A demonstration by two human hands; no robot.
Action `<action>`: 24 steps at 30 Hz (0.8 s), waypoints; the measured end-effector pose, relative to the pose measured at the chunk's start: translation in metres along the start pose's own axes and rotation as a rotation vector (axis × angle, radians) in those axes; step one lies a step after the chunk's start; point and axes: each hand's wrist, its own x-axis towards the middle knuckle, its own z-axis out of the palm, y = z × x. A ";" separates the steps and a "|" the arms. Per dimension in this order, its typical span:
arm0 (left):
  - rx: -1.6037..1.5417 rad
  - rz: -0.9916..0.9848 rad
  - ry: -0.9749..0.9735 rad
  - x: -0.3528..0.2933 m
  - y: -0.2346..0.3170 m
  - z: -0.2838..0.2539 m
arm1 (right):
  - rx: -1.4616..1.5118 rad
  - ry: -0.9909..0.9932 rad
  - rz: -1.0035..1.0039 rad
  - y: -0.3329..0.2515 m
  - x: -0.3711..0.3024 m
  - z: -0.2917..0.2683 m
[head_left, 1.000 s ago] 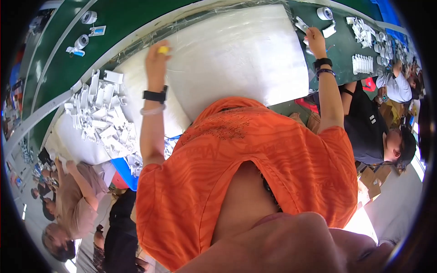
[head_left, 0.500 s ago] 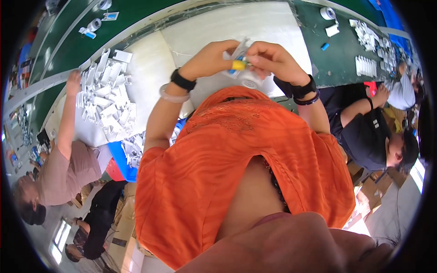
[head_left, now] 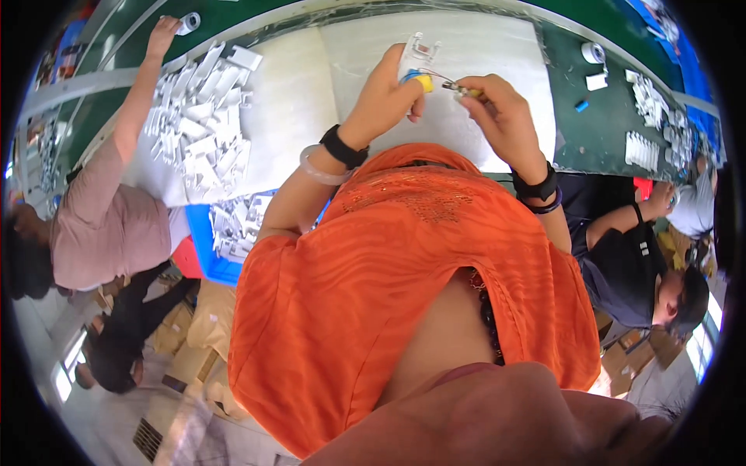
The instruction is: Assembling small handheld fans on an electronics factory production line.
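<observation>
In the upper middle, above the white work mat (head_left: 482,43), my left hand (head_left: 386,97) is closed around a clear-and-white plastic housing (head_left: 420,50), whose pronged end sticks up past the fingers. A blue and yellow cylindrical piece (head_left: 424,81) shows at its fingertips. Thin wires (head_left: 440,75) run from there across to my right hand (head_left: 503,113). That hand pinches a small yellowish part (head_left: 471,92) at the wire ends, its exact kind too small to tell. A short gap separates the two hands. The lower part of the housing is hidden by my left fingers.
A heap of white plastic covers (head_left: 206,116) lies left on the table, above a blue bin (head_left: 210,248) of similar parts. A co-worker's hand (head_left: 165,31) touches a white cylindrical piece (head_left: 189,23). At right are another white cylinder (head_left: 593,53) and rows of white parts (head_left: 642,151).
My hands have moved apart, stretching wires between them. The housing now points upward from my left hand. The round white perforated piece seen below my hands is out of sight. The left co-worker's arm reaches farther.
</observation>
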 end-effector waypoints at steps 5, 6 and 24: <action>-0.480 -0.169 -0.034 -0.005 0.005 0.010 | -0.114 0.190 -0.121 0.000 0.002 0.009; -0.484 -0.166 -0.028 -0.006 0.005 0.012 | -0.125 0.273 -0.124 0.000 0.001 0.013; -0.239 -0.030 -0.034 -0.007 0.015 0.019 | -0.109 0.384 -0.323 -0.001 0.009 0.029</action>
